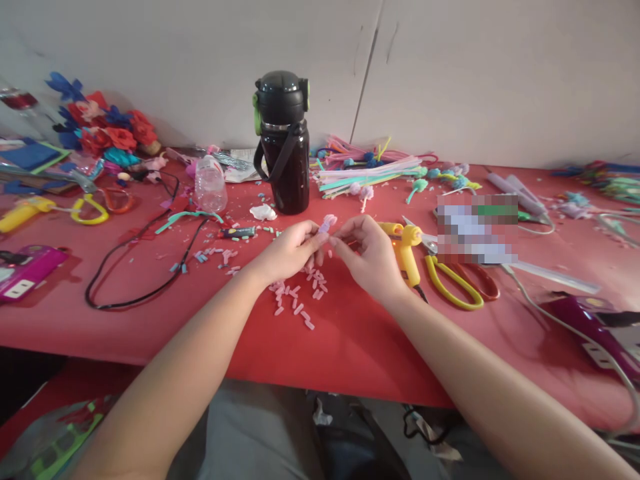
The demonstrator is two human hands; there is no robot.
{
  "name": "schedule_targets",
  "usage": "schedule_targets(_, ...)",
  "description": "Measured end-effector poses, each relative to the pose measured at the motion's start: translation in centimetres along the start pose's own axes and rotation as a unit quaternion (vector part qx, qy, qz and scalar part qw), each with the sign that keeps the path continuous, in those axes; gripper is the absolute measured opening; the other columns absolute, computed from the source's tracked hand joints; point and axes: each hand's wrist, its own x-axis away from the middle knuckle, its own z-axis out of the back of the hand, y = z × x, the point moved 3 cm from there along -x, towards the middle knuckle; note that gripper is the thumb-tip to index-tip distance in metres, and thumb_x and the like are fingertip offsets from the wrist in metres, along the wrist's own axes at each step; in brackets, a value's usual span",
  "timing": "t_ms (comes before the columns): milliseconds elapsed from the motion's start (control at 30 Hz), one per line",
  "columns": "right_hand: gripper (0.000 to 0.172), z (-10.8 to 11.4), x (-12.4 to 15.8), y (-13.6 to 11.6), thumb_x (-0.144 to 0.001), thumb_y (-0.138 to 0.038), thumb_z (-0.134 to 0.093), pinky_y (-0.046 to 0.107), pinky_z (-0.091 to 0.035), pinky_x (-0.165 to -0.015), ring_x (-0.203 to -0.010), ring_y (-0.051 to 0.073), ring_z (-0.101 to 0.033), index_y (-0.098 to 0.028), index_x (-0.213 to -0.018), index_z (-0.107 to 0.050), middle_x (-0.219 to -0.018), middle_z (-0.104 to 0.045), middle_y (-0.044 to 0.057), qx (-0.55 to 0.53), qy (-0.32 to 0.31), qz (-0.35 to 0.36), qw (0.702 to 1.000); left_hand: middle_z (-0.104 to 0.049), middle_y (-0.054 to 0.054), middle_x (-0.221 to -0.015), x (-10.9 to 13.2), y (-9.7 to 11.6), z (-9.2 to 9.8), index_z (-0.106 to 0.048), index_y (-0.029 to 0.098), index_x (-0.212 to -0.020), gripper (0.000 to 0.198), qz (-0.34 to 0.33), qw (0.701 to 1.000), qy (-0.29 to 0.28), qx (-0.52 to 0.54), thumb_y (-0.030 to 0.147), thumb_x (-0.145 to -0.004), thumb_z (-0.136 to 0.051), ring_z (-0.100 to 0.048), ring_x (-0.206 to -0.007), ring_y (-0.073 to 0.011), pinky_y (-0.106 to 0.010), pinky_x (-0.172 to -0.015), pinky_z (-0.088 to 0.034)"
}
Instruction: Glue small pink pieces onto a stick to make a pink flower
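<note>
Between the fingertips of my left hand (293, 250) is a small, fuzzy pink-lilac pipe cleaner piece (328, 223), its top standing above the fingers. My right hand (367, 253) is close beside it, thumb and forefinger pinched together at its lower side. Whatever the right fingertips hold is too small to make out. Below both hands, many short pink pipe cleaner snippets (299, 308) lie scattered on the red tabletop (300, 353). A yellow glue gun (407, 257) rests just right of my right hand.
Yellow-and-orange-handled scissors (455, 287) lie right of the glue gun. A black bottle (290, 153) stands behind my hands, near bundled pipe cleaners (370, 173). At left are a looped black cord (100, 307) and a clear jar (210, 187). A purple power strip (595, 333) sits right.
</note>
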Motion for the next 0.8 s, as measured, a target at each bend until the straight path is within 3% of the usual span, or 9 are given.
schedule_targets(200,0.019,-0.2,0.01,-0.3,-0.094,-0.037,-0.065,0.033,-0.051,-0.073,-0.079,0.018,-0.066,-0.02,-0.085,-0.064,-0.084,-0.071,0.004,-0.023,-0.076,-0.017,0.997,-0.059,0.003,-0.064,0.12,0.25,-0.05,-0.052,0.019,-0.09,0.034,-0.015,1.0,0.014,-0.008,0.051,-0.101,-0.055,-0.052,-0.052,-0.0098,-0.023,-0.053,-0.042)
schedule_targets(467,0.024,-0.31,0.08,-0.94,-0.098,-0.043,-0.058,0.033,-0.049,-0.071,-0.072,0.017,-0.06,-0.022,-0.086,-0.061,-0.078,-0.07,0.002,-0.097,-0.187,-0.025,0.977,-0.057,0.002,-0.065,0.38,0.77,-0.19,-0.052,0.019,-0.086,0.037,-0.034,0.999,-0.01,0.0,0.053,-0.101,-0.054,-0.051,-0.051,-0.009,-0.022,-0.05,-0.04)
schedule_targets(667,0.028,0.24,-0.2,-0.24,-0.091,-0.047,-0.068,0.031,-0.046,-0.067,-0.073,0.016,-0.059,-0.02,-0.083,-0.064,-0.08,-0.068,0.003,-0.041,-0.112,-0.035,0.992,-0.061,0.001,-0.062,0.1,0.56,0.04,-0.054,0.018,-0.086,0.031,-0.012,1.0,0.003,0.013,0.046,-0.1,-0.059,-0.052,-0.048,-0.0097,-0.023,-0.047,-0.039)
schedule_targets(800,0.027,0.18,-0.15,-0.18,-0.092,-0.046,-0.068,0.032,-0.048,-0.069,-0.076,0.018,-0.062,-0.02,-0.085,-0.066,-0.083,-0.07,0.004,-0.034,-0.12,-0.032,0.992,-0.062,0.0,-0.062,0.09,0.49,0.18,-0.055,0.017,-0.084,0.027,-0.006,1.0,0.008,0.007,0.038,-0.102,-0.057,-0.053,-0.047,-0.0095,-0.023,-0.048,-0.04)
